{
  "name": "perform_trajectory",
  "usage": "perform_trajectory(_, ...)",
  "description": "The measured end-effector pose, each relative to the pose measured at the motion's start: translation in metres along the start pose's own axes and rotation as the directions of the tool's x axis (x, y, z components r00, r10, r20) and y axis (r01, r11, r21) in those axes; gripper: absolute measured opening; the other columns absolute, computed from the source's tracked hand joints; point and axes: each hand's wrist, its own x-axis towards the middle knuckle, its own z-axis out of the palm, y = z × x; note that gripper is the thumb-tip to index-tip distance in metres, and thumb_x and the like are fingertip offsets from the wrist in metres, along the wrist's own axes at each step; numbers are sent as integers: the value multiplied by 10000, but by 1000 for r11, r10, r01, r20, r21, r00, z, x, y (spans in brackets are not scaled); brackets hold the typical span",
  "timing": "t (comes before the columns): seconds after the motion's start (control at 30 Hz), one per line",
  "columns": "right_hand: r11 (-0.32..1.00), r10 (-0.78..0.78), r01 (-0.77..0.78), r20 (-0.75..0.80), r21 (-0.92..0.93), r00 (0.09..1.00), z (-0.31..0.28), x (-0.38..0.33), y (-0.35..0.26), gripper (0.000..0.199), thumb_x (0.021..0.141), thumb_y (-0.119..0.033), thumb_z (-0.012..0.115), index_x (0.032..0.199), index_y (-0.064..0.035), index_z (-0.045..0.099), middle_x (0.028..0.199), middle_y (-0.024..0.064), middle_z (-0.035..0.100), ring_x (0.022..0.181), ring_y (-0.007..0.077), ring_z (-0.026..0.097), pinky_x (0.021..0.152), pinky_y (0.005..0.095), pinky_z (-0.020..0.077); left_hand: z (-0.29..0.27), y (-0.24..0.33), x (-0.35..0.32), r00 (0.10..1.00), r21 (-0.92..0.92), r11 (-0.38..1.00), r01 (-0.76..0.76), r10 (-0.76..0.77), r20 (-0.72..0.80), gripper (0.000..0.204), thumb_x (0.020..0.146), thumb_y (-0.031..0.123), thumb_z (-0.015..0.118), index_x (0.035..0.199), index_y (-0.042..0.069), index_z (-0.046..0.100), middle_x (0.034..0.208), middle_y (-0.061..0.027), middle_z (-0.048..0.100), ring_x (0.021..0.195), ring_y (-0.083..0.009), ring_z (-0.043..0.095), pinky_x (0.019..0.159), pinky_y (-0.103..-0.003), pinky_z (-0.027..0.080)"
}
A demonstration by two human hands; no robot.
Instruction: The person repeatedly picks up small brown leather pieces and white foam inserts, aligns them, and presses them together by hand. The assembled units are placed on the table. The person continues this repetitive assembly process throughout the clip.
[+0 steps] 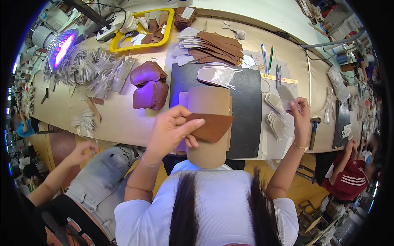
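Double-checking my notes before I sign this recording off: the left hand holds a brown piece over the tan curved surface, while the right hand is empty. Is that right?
Not quite: the right hand isn't empty. The head view shows it holding a pale grey piece. The left hand does hold a brown piece over the tan curved surface.

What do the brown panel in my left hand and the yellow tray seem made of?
Brown panel: probably leather or imitation, matte, given its smooth face and crisp edges. Yellow tray: likely plastic, slightly glossy, given its uniform colour and rounded corners.
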Motion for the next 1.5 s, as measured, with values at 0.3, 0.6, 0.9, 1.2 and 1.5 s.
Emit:
perform_trajectory(0.3, 959, 27, -111, 307, 260, 951, 113, -80, -99, 195, 821, -120, 710, 944, -17, 599, 823, 15, 616, 717, 45, 561, 641, 182, 451, -8, -19, -1, 981, -52, 982, 180, -176, 84, 285, 933, 248, 567, 870, -31, 572, 718, -154, 647, 551, -173, 654, 490, -239, 529)
perform_trajectory(0.6, 930, 126, -264, 453, 255, 882, 158, -93, -104, 175, 819, -91, 709, 903, -2, 584, 838, 35, 615, 741, 57, 568, 646, 202, 470, -14, -18, 2, 977, -109, 981, 161, -143, 155, 284, 960, 222, 502, 905, -46, 579, 733, -129, 643, 594, -185, 667, 511, -245, 542)
perform_trajectory(0.9, 926, 65, -199, 383, 321, 921, 157, -97, -105, 151, 828, -76, 689, 900, -5, 577, 846, 30, 609, 740, 55, 564, 647, 194, 462, -22, -27, -4, 978, -45, 984, 174, -167, 124, 152, 920, 91, 557, 916, -58, 585, 747, -135, 652, 614, -174, 671, 551, -239, 545)
perform_trajectory(1.2, 956, 105, -208, 422, 205, 901, 164, -99, -102, 156, 821, -87, 700, 880, -2, 584, 825, 28, 607, 727, 55, 549, 624, 205, 445, -24, -27, -9, 983, -114, 979, 170, -160, 93, 311, 937, 242, 557, 965, -64, 602, 791, -137, 648, 658, -188, 679, 566, -241, 542)
perform_trajectory(1.5, 976, 157, -207, 433, 69, 888, 167, -96, -110, 156, 794, -88, 720, 859, 6, 613, 807, 31, 622, 724, 60, 546, 640, 203, 437, -25, -24, -9, 977, -157, 968, 195, -178, 117, 426, 939, 350, 534, 923, -71, 595, 778, -137, 631, 660, -215, 684, 553, -247, 544)
